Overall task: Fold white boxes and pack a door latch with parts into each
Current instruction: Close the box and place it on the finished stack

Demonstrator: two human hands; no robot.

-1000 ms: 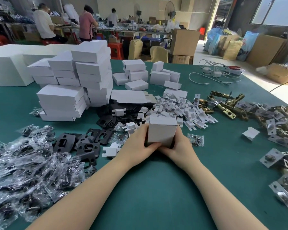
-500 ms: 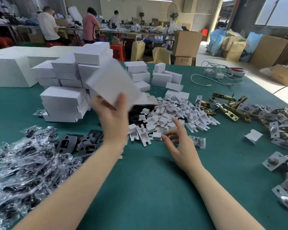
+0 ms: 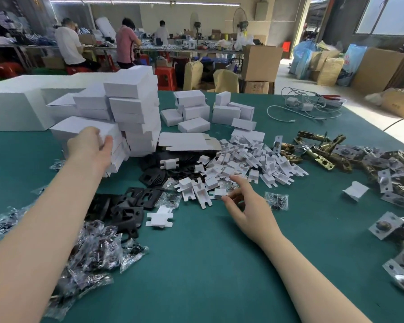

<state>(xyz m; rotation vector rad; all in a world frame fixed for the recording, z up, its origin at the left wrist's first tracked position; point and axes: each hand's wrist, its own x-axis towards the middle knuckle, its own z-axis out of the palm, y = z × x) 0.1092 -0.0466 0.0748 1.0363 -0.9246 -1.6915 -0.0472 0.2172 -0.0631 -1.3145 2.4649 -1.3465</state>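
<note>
I'm setting a box (image 3: 89,129) on the stack with my left hand (image 3: 89,145) gripping it; my right hand (image 3: 245,206), fingers loosely spread, is reaching for an insert (image 3: 219,193), my next pick.

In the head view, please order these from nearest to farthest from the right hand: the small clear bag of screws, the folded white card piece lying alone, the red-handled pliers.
From the right hand:
1. Small clear bag of screws, just to its right.
2. Folded white card piece lying alone, farther right on the green table.
3. Red-handled pliers, at the far right edge, by the white cables.
</note>
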